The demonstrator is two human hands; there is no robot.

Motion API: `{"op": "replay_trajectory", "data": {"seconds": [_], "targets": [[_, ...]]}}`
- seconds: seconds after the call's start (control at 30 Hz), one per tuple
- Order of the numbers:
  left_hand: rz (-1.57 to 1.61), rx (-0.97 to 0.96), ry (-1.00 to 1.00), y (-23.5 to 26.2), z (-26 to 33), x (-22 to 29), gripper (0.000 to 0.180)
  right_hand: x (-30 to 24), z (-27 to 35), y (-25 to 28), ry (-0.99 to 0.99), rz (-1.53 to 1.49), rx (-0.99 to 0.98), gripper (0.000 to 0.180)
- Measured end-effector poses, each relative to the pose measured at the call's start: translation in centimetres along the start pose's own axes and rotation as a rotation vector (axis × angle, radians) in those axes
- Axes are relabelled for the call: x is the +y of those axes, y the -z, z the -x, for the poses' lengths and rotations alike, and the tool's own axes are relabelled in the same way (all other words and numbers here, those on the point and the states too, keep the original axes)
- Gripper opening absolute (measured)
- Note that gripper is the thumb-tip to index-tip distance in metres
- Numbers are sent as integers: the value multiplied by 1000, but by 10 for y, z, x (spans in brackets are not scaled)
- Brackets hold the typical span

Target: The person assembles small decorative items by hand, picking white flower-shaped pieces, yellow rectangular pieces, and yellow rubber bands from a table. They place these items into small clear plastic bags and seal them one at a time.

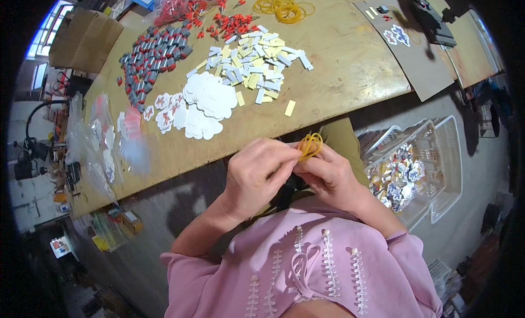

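Note:
Just off the table's front edge, my two hands meet over my lap. A small bundle of looped yellow cord (310,145) stands up between them. My right hand (334,173) is closed, with its thumb and fingers pinching the cord from the right. My left hand (257,170) is closed too, its thumb and fingertips pressed together at the left side of the same loops. Whatever lies between the fingertips besides the cord is hidden. More coils of the yellow cord (290,13) lie at the table's far side.
On the wooden table (339,72) lie white scalloped cut-outs (208,102), yellow and pale-blue strips (257,61), grey cylindrical parts (150,58) and red-tipped pieces (232,25). Clear bags (101,137) hang at the left. A white plastic basket (451,165) of printed cut-outs stands right. A grey board (407,50) lies far right.

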State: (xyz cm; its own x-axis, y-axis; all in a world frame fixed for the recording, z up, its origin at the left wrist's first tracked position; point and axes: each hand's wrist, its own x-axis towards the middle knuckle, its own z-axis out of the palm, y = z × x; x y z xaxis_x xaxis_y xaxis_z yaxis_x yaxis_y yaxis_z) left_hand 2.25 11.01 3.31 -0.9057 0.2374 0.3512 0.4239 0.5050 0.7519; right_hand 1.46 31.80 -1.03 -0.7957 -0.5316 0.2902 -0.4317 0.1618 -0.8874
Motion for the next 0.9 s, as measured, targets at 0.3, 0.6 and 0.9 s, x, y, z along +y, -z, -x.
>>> {"op": "replay_trajectory", "data": {"seconds": [0.3, 0.6, 0.9], "targets": [[-263, -401, 12, 33, 21, -3, 16, 1, 2, -8, 156, 88, -96, 26], [-285, -529, 3, 46, 31, -8, 34, -1, 4, -12, 190, 102, -192, 29], [-222, -602, 110, 40, 40, -3, 37, -5, 1, -11, 191, 45, -190, 23]]}}
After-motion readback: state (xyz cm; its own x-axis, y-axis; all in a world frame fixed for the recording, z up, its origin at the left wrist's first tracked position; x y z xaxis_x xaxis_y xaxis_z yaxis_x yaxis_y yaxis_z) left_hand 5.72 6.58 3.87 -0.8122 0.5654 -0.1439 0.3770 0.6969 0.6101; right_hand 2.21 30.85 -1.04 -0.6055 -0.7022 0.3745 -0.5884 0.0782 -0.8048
